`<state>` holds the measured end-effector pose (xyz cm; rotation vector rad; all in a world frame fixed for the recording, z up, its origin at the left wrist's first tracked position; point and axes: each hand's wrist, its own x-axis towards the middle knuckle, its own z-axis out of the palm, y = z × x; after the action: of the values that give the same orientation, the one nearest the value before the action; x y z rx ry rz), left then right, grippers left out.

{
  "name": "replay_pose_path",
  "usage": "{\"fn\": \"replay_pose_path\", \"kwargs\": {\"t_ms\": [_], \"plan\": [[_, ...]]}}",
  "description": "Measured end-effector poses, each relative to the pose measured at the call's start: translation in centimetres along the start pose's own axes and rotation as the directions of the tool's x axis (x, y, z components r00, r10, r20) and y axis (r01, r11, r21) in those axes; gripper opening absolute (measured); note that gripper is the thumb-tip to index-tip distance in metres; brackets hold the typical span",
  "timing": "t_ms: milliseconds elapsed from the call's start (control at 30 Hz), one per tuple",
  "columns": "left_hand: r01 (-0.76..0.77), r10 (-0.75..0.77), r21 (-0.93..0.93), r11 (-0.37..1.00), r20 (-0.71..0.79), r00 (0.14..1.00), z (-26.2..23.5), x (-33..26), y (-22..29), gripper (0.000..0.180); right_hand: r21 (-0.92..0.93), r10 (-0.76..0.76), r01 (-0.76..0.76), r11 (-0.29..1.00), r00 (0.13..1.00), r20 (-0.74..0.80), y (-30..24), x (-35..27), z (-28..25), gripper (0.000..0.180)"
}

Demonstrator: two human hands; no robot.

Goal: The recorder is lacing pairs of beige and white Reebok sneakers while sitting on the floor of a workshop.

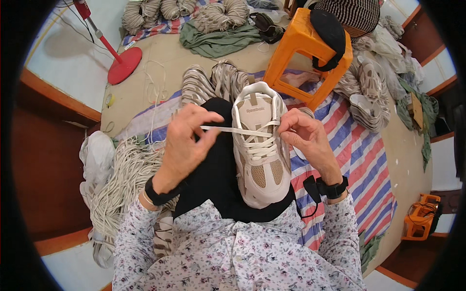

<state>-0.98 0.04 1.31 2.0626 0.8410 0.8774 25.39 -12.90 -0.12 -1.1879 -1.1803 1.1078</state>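
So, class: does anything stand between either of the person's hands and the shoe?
Nothing visible blocks either: the right hand is at the right side of the shoe, and only a white lace spans the gap from the left hand.

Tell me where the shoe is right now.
In the head view, the shoe rests just right of centre on the person's black-clad lap, toe toward the person, between the left hand and right hand.

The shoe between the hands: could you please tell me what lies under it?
Black cloth shows around the front of the shoe; directly underneath, the shoe covers everything, so what it rests on cannot be seen.
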Motion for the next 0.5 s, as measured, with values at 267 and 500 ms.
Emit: {"fn": "replay_pose_path", "kwargs": {"t_ms": [267, 500], "plan": [[-0.239, 0.227, 0.082, 0.967, 0.135, 0.964, 3.0, -1.9, 2.0, 0.020, 0.034, -0.006, 0.008, 0.999, 0.999, -0.054, 0.0, -0.6, 0.4, 0.009], [-0.254, 0.232, 0.119, 0.960, 0.173, 0.957, 3.8, -1.7, 2.4, 0.015, 0.065, 0.045, -0.037, 0.997, 0.991, -0.124, -0.2, -0.7, 0.8, 0.018]]}}
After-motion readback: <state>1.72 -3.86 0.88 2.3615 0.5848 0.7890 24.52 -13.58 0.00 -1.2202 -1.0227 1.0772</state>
